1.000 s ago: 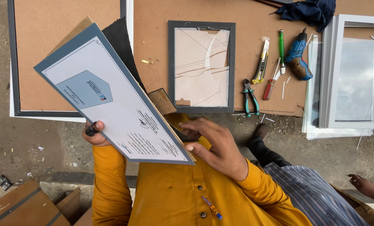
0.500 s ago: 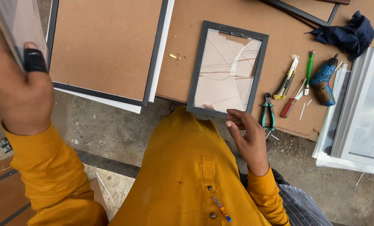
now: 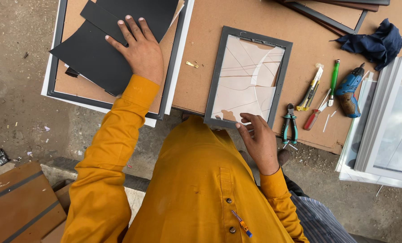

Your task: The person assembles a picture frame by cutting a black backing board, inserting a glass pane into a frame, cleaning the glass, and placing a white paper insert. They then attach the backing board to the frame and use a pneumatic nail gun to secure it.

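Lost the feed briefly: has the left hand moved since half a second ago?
Yes. The left hand came down from beside the head onto the black sheets, left of the cracked frame.

Black sheets point(image 3: 115, 40) matt card; frame point(image 3: 248, 78) grey, matt, glass cracked; board point(image 3: 237, 18) brown, dull fibreboard; cloth point(image 3: 374, 42) crumpled navy fabric.

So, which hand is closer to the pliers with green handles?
The right hand. It rests at the lower edge of the grey frame with cracked glass, just left of the pliers. The left hand lies far away on the black sheets.
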Demonstrator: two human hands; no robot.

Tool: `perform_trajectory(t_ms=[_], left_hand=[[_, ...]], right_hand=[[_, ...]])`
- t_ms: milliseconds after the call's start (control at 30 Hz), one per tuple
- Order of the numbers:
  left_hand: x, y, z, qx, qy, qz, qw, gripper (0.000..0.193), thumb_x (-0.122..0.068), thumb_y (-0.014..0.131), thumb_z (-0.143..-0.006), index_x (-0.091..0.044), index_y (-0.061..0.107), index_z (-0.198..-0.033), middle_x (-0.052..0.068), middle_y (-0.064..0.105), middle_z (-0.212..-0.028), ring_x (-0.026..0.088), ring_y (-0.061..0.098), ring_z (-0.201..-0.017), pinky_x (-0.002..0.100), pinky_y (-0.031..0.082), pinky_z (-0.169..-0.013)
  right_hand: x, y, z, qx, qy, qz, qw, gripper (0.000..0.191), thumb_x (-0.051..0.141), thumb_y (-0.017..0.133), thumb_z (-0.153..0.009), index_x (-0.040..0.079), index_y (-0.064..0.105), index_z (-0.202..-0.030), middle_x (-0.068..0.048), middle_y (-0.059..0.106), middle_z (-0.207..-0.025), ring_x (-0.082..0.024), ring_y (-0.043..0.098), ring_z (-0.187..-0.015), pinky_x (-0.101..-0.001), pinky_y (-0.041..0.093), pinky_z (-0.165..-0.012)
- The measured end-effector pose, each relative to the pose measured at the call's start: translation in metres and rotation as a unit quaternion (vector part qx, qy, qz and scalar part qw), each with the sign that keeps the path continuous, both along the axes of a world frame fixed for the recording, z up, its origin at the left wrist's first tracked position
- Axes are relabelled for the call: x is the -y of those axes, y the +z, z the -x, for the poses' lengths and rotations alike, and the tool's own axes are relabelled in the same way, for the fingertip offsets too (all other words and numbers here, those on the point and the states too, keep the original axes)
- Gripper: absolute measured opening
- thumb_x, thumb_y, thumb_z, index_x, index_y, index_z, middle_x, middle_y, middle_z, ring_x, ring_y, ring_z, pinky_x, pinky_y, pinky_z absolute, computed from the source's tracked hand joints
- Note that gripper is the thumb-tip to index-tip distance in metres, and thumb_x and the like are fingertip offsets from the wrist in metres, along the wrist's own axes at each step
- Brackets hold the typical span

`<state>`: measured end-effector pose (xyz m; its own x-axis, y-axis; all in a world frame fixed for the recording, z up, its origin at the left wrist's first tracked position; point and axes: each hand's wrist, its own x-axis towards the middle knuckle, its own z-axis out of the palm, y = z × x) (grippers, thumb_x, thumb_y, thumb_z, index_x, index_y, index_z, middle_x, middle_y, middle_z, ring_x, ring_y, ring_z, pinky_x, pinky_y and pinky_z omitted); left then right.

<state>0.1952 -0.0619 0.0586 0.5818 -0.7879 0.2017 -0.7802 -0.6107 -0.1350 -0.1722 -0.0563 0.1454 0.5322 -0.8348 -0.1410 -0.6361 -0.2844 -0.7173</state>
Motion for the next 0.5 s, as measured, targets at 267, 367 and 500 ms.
perform_trajectory(t_ms=[267,367,500], left_hand=[[-0.072,0.116,0.065,-0.277,-0.15,0.202,0.927,0.055,-0.032,0.071,-0.105,0.002,0.055,-0.145,0.028,0.046,-0.153,0.046,0.035,-0.148,0.065,0.03,-0.116],[-0.101,0.132,0.113,-0.485,-0.191,0.322,0.79,0.021,-0.013,0.062,-0.109,-0.005,0.07,-0.126,0.011,0.073,-0.124,0.026,0.072,-0.12,0.034,0.057,-0.106],[-0.081,0.069,0.157,-0.667,-0.127,0.251,0.69,0.02,-0.008,0.064,-0.101,0.001,0.07,-0.119,0.012,0.077,-0.11,0.023,0.075,-0.101,0.031,0.057,-0.091]], right_hand=[[0.015,-0.038,0.024,0.015,-0.106,-0.01,0.994,0.029,0.023,0.071,-0.098,0.004,0.07,-0.12,-0.011,0.072,-0.107,-0.02,0.074,-0.09,-0.0305,0.059,-0.068],[0.031,-0.068,0.044,0.003,-0.155,0.04,0.987,0.028,0.019,0.071,-0.098,0.003,0.069,-0.12,-0.014,0.07,-0.109,-0.023,0.072,-0.098,-0.0321,0.06,-0.071],[0.045,-0.106,0.068,-0.067,-0.175,0.099,0.977,0.03,0.014,0.071,-0.094,0.003,0.069,-0.123,-0.017,0.07,-0.11,-0.03,0.07,-0.098,-0.0414,0.056,-0.079]])
